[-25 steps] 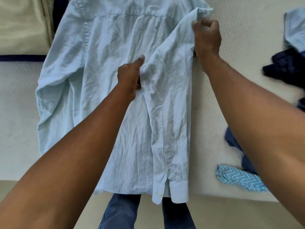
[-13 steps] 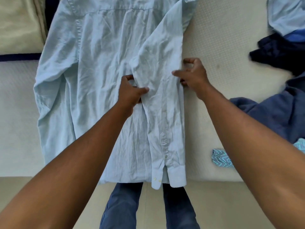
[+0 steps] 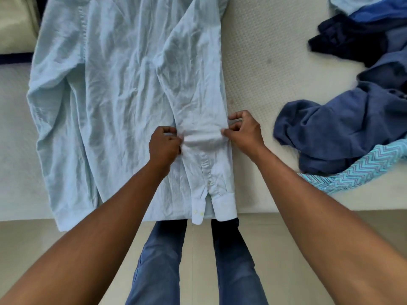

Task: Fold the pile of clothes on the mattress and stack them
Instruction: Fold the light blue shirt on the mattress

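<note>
Pale-blue cuff (image 3: 224, 205) hangs over the mattress's (image 3: 264, 62) near edge. Just beyond, my left grip (image 3: 164, 146) and right grip (image 3: 243, 133) each pinch one edge of the folded-in sleeve (image 3: 198, 102), which lies along the right side of the shirt (image 3: 110, 95), spread flat. Farther right, apart from it, lies the unfolded pile (image 3: 352, 128).
</note>
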`<state>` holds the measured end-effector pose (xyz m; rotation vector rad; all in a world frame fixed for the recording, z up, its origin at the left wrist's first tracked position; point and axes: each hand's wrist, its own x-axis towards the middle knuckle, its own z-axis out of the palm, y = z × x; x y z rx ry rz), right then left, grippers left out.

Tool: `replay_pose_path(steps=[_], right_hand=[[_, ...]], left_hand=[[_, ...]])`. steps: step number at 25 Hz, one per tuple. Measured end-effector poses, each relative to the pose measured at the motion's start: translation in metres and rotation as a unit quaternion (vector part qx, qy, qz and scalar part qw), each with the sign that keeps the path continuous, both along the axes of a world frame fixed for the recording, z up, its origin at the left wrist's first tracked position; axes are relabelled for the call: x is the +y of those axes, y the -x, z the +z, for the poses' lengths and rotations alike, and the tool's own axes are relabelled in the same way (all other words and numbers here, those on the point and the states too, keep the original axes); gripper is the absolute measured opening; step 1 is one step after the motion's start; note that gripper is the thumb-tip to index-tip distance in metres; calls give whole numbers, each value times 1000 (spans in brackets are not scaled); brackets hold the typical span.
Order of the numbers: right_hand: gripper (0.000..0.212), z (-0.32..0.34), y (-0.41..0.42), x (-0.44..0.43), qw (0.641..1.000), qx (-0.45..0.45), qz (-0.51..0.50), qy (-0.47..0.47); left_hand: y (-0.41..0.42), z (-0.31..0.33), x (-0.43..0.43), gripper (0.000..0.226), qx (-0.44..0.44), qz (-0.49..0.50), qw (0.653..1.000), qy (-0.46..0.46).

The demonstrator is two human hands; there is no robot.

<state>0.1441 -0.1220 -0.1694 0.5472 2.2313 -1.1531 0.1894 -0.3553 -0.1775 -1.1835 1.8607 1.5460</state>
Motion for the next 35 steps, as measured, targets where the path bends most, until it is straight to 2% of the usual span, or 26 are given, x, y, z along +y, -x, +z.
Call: replay_pose_path(steps=[1,3,5,6,9,11,13,14,16,17,19,21,23,26,28,30,32,33,35], right_hand=[[39,-2,-9,2,999,11,-31,-5],[43,-3,-29,5,999,-8,-41,0],[55,-1,-53,9,999,-40,20,-7],[60,0,-67,11,997,-54,59,-14],[63,0,-112,21,985,-99,139,-26],[53,2,-139,29,982,-140,129,-8],[34,6,-157,33,984,-163,67,33],[26,8,-163,34,985,-161,14,56],[22,12,-172,34,985,-139,-69,78],[24,13,-175,34,986,-133,-73,74],[29,14,-182,35,990,-135,-7,29],[33,16,-180,34,989,-124,69,-36],[34,19,-159,30,991,-114,60,-47],[34,17,-100,15,993,-100,48,-33],[36,13,-49,1,996,-59,60,-43],[40,11,10,-16,995,5,69,-73],[35,13,74,-38,983,100,83,-129],[28,14,105,-49,971,150,95,-162],[18,19,163,-65,939,227,136,-218]], left_hand=[[-5,1,2,27,1,13,1000,-2],[-16,4,6,47,-11,-10,999,-30],[-36,7,12,67,-29,-55,996,-56],[-48,8,15,68,-37,-74,995,-63],[-89,12,21,55,-65,-127,987,-67],[-113,15,21,49,-92,-189,974,-85],[-129,17,20,41,-110,-258,956,-84],[-134,19,21,36,-109,-262,955,-87],[-139,24,24,29,-88,-240,962,-98],[-140,25,26,27,-79,-242,962,-95],[-139,25,26,26,-88,-310,945,-64],[-128,24,19,35,-111,-395,912,-13],[-100,22,7,41,-107,-394,912,25],[-39,26,-13,32,-59,-336,939,49],[4,25,-26,24,24,-379,908,175],[46,28,-36,27,149,-409,848,301],[85,31,-42,37,261,-441,777,366],[102,28,-45,44,283,-478,737,385],[124,19,-48,60,266,-564,665,412]])
